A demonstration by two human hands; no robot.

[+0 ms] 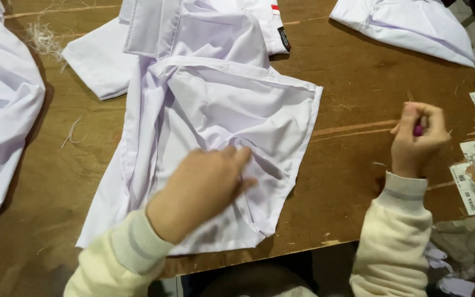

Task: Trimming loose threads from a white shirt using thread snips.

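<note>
Garment workshop, sewing or finishing area; bare plywood bench (358,88), worn and scuffed; several identical white shirts (221,110) spread or piled across it, more at the far corner (413,27) and left edge (1,110); loose thread clippings (45,38) scattered; torn paper labels (471,184) stuck along the right edge.

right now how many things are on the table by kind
white garments: 3, one shirt under the left hand, one at the left edge, one top right
paper labels stuck on the table: about 5
thread clumps: 1
small purple thing in the right hand: 1
total: about 10
</note>
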